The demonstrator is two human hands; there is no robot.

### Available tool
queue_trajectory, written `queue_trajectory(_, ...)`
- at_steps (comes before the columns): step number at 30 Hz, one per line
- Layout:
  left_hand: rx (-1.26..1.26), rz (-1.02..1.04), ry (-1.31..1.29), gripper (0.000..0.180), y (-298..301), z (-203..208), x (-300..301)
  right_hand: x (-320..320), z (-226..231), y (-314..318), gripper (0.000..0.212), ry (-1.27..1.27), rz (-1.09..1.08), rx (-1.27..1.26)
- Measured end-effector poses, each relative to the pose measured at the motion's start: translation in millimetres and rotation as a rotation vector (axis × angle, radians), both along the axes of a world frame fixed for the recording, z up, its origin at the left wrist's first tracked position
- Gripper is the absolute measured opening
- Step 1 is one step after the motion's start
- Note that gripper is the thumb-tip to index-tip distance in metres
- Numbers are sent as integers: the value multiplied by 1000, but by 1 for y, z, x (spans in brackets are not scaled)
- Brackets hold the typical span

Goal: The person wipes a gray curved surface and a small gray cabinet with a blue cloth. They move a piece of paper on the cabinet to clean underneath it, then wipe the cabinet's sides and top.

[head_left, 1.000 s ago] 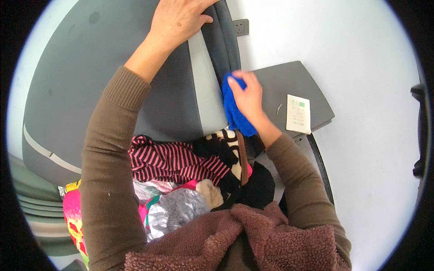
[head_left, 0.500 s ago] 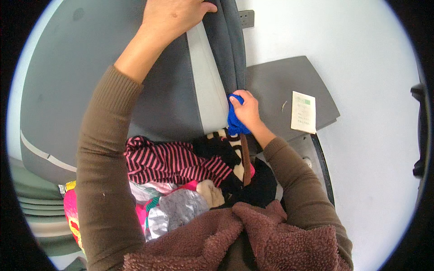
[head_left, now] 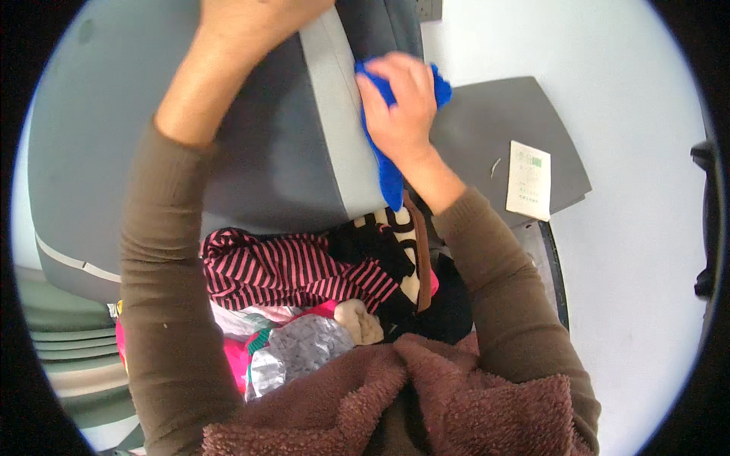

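Note:
A crumpled blue cloth [head_left: 391, 182] is bunched in my right hand [head_left: 404, 114], with one end hanging down and another poking out past the fingers. It lies against the light grey band [head_left: 332, 121] and the dark cover at the right side of a big padded grey panel [head_left: 266, 159]. Higher up, my left hand [head_left: 258, 21] reaches over the panel near its dark fabric edge. The picture's top rim cuts off its fingers, so their grip is hidden.
Right of the panel stands a dark grey tabletop [head_left: 498, 121] with a pale booklet [head_left: 529, 181] on it. Close to my body lie a pink-and-black striped garment [head_left: 296, 270], a silvery crinkled piece [head_left: 308, 346] and a cream-and-black patterned item. A wall socket [head_left: 430, 9] sits behind.
My right hand has moved up along the panel's edge, carrying the blue cloth, which now spreads out more. My left hand has shifted left and slightly up, its fingers leaving the picture.

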State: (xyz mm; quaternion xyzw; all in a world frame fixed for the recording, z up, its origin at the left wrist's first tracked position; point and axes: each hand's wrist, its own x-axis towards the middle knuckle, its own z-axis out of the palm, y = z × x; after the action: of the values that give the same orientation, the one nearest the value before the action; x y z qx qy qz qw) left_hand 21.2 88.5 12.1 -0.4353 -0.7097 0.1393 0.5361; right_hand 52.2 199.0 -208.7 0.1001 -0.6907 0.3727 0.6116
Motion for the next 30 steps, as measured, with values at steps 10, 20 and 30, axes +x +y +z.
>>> queue_trajectory(10,-3,-73,14,55,2,0,0,101,-218,41,18,-1002,158,231)
queue_trajectory(20,54,-79,-77,52,5,0,7,66,-11,49,25,-560,255,-235)
queue_trajectory(30,22,12,72,53,4,-8,-13,44,-74,-5,15,-240,223,-116)
